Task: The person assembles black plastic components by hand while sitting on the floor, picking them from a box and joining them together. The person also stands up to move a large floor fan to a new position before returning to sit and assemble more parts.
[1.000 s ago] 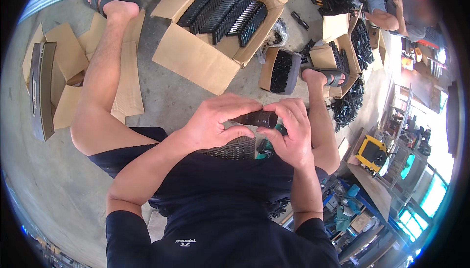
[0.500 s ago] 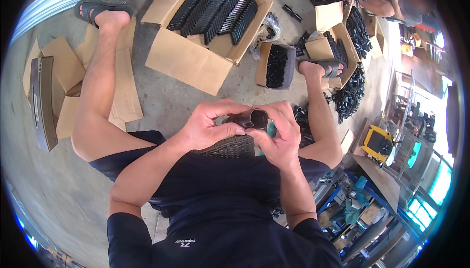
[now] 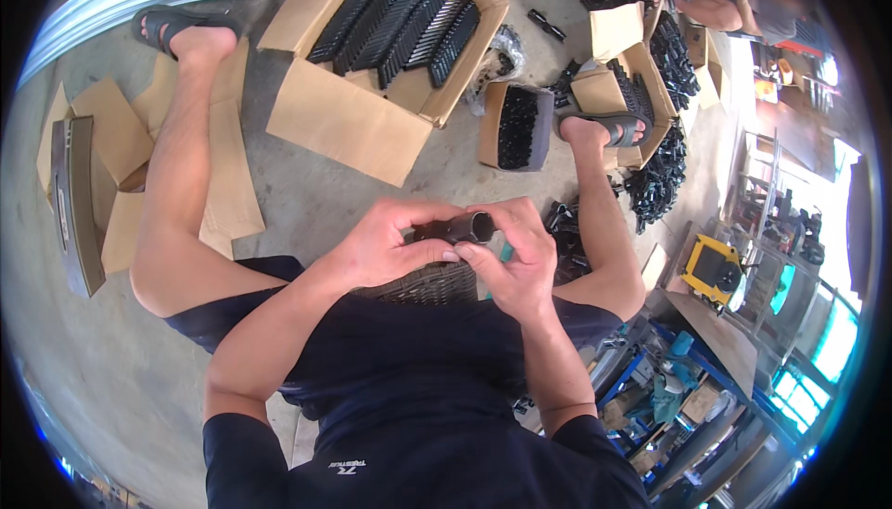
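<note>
Between my two hands is a short black tube, its round open end turned to the right. My left hand is closed around the tube's left part, thumb along the near side. The fingers and thumb of my right hand grip it by the open end. Both thumbs nearly meet on the tube's near side. Part of the tube is hidden by my fingers. Below my hands, between my legs, a dark woven surface shows.
Ahead stands an open cardboard box with rows of black parts. Right of it is a small box of small black pieces. Black parts lie heaped by my right foot. Flattened cardboard lies left. Another person sits far right.
The tube has tilted, so its open end faces more to the right and less toward me. Both hands still hold it. The whole view has shifted slightly.
</note>
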A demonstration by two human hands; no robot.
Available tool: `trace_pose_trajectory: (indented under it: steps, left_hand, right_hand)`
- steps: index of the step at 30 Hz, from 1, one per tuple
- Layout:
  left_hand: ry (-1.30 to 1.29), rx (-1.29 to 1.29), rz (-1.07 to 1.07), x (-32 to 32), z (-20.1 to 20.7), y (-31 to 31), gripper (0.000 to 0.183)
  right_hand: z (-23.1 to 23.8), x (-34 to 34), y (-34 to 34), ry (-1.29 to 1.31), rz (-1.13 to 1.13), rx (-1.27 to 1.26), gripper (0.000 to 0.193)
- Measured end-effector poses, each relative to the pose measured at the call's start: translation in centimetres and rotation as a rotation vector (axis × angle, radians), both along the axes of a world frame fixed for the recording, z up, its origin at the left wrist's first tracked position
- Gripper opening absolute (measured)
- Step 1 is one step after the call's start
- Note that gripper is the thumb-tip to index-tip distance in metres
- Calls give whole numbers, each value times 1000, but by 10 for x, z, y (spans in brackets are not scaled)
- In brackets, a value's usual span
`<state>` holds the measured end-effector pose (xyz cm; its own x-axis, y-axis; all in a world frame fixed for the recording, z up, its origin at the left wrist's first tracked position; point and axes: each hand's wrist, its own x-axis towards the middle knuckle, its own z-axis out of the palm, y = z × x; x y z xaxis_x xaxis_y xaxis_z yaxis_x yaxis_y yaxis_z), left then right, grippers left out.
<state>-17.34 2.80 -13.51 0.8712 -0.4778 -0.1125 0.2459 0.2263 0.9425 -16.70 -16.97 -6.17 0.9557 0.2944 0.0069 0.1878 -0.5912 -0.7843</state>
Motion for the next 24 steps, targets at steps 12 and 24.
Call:
trace_pose_trajectory:
  steps: [12, 24]
  left_hand:
    - [460, -325, 15, -1, -14, -15, 32]
    - [653, -302, 92, 14, -36, -14, 32]
  right_hand:
    - [-10, 19, -4, 180, -77, 68, 30]
    - [-234, 176, -146, 54, -283, -638, 22]
